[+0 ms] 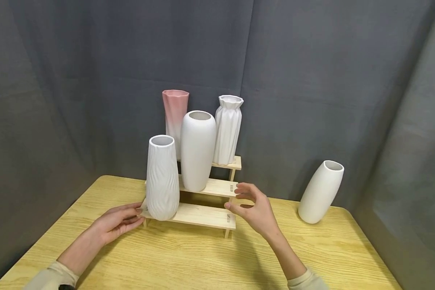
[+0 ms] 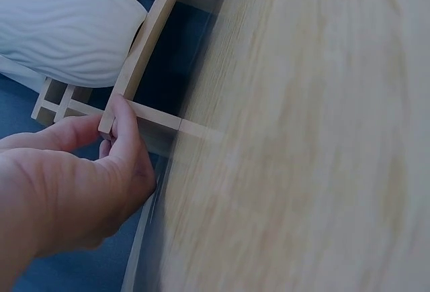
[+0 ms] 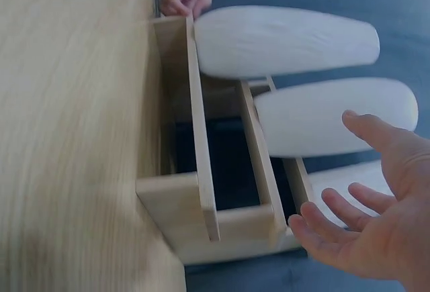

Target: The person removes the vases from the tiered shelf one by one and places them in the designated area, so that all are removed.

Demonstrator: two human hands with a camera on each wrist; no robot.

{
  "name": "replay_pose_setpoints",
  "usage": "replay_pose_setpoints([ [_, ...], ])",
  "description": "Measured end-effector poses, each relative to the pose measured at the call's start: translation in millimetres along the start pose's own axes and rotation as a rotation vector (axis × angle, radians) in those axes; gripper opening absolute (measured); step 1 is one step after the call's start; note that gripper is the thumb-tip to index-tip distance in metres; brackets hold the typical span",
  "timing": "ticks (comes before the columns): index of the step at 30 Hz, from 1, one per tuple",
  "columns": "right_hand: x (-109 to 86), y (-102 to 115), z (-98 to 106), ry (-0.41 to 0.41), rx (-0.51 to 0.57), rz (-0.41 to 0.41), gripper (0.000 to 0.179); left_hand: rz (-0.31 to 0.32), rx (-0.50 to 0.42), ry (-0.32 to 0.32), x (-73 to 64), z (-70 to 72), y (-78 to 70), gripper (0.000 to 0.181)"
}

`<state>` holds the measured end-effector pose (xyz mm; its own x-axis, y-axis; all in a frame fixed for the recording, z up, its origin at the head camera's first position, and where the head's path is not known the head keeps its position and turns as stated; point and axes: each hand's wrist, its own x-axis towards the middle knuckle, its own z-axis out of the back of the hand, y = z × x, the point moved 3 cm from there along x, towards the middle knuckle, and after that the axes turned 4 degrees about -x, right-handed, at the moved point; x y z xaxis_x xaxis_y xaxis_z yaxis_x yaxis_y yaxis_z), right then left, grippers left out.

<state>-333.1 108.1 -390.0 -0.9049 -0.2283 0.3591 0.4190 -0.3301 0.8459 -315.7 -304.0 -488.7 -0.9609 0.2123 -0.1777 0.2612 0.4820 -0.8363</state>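
Observation:
A three-step wooden stand (image 1: pixel 203 214) bears several vases. My left hand (image 1: pixel 121 221) pinches the left end of its lowest step, thumb and fingers around the board's corner in the left wrist view. Right beside that hand, a white vase with wavy ridges (image 1: pixel 162 181) stands upright on the lowest step. My right hand (image 1: pixel 253 207) is near the stand's right end, fingers spread and slightly bent, holding nothing. A smooth white vase (image 1: pixel 198 153) stands on the middle step. On the top step are a pink-and-white vase (image 1: pixel 175 108), partly hidden, and a pleated white vase (image 1: pixel 228 131).
Another smooth white vase (image 1: pixel 321 192) stands on the wooden table (image 1: pixel 181 257) to the right, apart from the stand. Grey curtains (image 1: pixel 293 80) hang behind the table and along both sides.

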Motion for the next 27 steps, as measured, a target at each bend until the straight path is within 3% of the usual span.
replay_pose_setpoints([
  [5, -6.3, 10.1, -18.7, 0.021, 0.053, 0.025, 0.066, 0.002, -0.013, -0.018, -2.1, 0.7, -2.6, 0.065],
  [13, -14.9, 21.7, -46.3, 0.035, 0.192, -0.004, 0.059, -0.003, -0.006, -0.032, -2.3, -2.9, -2.0, 0.065],
  [27, 2.0, 21.1, -122.9, 0.040, 0.242, 0.007, 0.064, -0.030, -0.033, -0.061, 0.7, -0.3, 1.3, 0.063],
])
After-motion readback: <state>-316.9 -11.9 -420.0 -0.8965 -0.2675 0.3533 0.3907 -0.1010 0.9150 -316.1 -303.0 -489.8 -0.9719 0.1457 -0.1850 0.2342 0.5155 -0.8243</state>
